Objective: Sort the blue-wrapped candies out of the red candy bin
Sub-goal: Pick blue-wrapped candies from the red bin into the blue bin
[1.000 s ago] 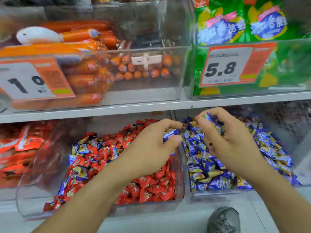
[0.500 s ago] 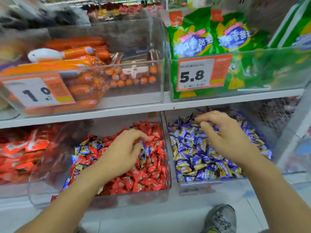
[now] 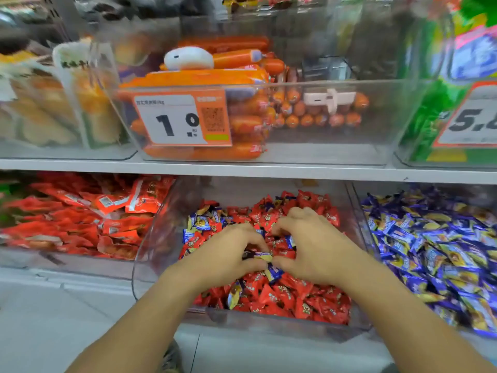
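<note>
The clear red candy bin [image 3: 161,238] holds red-wrapped candies with several blue-wrapped candies [image 3: 199,222] mixed in at its back left. Both hands are down in the pile at the bin's middle. My left hand [image 3: 226,254] has its fingers curled and pinches a blue-wrapped candy [image 3: 262,256] between thumb and fingertips. My right hand [image 3: 314,246] is clawed over the pile just to the right, its thumb tip meeting the same cluster of blue wrappers [image 3: 273,273]. The bin of blue candies [image 3: 430,251] stands directly to the right.
A white shelf edge [image 3: 242,169] runs just above the bins. On it stand a clear bin of orange sausages with a 1.0 price tag [image 3: 183,119] and a bin of green bags [image 3: 430,117]. Red packets [image 3: 80,219] fill the bin at left. A shoe [image 3: 172,356] shows below.
My right hand left the blue candy bin and came left into the red bin beside my left hand. The view swung left, so the red bin now sits in the middle.
</note>
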Demonstrator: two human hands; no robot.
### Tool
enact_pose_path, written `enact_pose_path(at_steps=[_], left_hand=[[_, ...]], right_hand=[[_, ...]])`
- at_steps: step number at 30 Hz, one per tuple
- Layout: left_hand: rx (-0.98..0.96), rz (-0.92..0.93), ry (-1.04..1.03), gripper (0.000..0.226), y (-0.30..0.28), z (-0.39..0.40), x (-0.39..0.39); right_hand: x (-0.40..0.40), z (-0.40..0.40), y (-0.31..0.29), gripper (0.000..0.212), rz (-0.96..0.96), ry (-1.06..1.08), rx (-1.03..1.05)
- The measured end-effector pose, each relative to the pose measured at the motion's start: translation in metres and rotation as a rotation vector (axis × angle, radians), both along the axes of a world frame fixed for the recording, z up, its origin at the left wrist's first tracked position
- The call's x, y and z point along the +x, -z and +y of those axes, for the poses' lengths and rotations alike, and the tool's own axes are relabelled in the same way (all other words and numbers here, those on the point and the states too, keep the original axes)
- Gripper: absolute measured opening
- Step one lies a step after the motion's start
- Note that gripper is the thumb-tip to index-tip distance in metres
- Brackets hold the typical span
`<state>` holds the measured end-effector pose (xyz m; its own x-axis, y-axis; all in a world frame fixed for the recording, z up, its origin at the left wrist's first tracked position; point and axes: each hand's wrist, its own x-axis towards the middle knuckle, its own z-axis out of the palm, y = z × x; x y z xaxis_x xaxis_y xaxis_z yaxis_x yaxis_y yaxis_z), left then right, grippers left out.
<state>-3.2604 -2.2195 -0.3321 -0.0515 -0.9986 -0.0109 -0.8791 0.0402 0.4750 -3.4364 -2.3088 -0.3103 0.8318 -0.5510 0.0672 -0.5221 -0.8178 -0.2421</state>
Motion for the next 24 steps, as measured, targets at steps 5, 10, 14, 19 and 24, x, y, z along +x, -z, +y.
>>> enact_pose_path(at_steps=[5,10,14,19,24], left_hand=[[-0.142,0.137,-0.156,0.010,-0.006,-0.003,0.006],[-0.136,0.387,-0.252,0.002,-0.018,0.000,0.004],[-0.103,0.607,-0.304,0.007,-0.020,-0.003,0.005],[0.013,0.481,-0.317,0.012,-0.012,-0.006,0.015],[0.124,0.224,-0.320,0.025,-0.008,-0.006,0.005]], right_hand=[[-0.002,-0.017,-0.005,0.050,0.112,0.109,0.032],[-0.014,-0.022,-0.005,0.028,0.105,0.133,0.083],[-0.020,-0.021,-0.010,0.011,-0.153,0.145,0.124],[-0.039,-0.017,-0.025,0.018,-0.253,0.127,0.257],[-0.046,-0.012,-0.021,0.038,0.222,0.044,0.104]])
